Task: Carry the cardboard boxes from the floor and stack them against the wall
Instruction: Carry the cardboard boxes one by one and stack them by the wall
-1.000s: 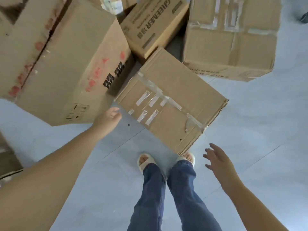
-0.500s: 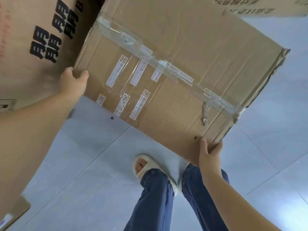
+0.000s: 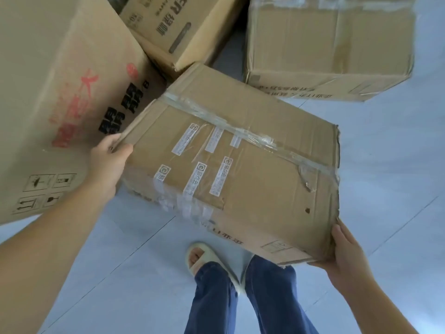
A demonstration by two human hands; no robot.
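Hands, left (image 3: 108,162) and right (image 3: 344,249), grip creased, taped cardboard box (image 3: 252,165) corners.

A pale grey-blue tiled floor (image 3: 385,165), crossed by thin dark joint lines, lies under soft, even light.

The box at top centre (image 3: 178,30) carries the Latin letters "ER" in dark print, the tail of a longer word cut off by the frame edge, with two Chinese characters beside it. The big box on the left (image 3: 60,97) bears bold black characters, a small "B", faded red brush-style writing and four handling pictograms (too small to tell apart). The taped box (image 3: 240,169) has white strip labels with a round "G" logo; their fine print is unreadable. The far right box (image 3: 330,44) shows blurred upside-down print.
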